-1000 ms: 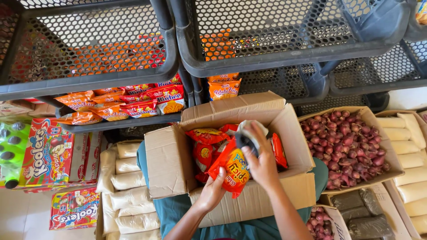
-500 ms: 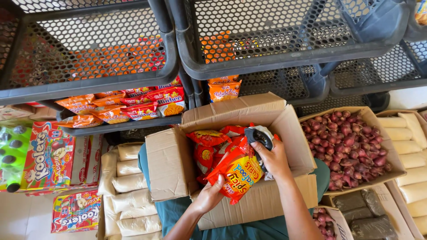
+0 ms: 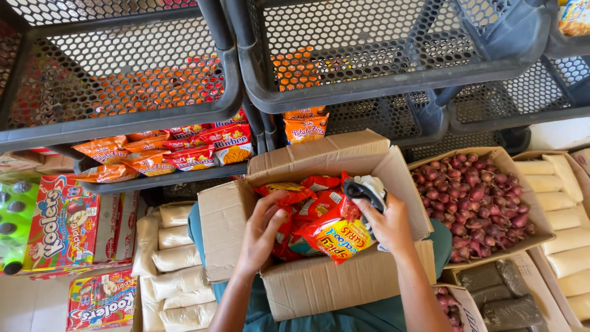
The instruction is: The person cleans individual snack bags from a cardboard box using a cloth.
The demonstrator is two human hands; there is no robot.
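On the person's lap, below the black mesh crates (image 3: 123, 80), sits an open cardboard box (image 3: 344, 283) filled with red and orange snack packets (image 3: 307, 206). Both hands are inside its mouth. The left hand (image 3: 261, 230) reaches down into the left half of the box, fingers curled among the red packets there; whether it has closed on one I cannot tell, since the fingertips are buried in the pile. The right hand (image 3: 388, 224) is at the right half, closed around a dark bundle with a white cloth or wrapper (image 3: 367, 190), and its thumb side pinches the upper edge of a yellow-and-red snack packet (image 3: 335, 237). That packet hangs over the near wall of the box, its long axis running roughly from the box's far left toward its near right, tilted, with the lower corner pointing at the person. It lies just left of the right hand and just right of the left hand, so the right is the nearer one, already touching it. Right of the box stands a carton of red onions (image 3: 476, 203); left of it lie pale filled bags (image 3: 175, 246) and colourful drink cartons (image 3: 58, 224). Behind, a shelf crate holds more orange snack packs (image 3: 172, 150).
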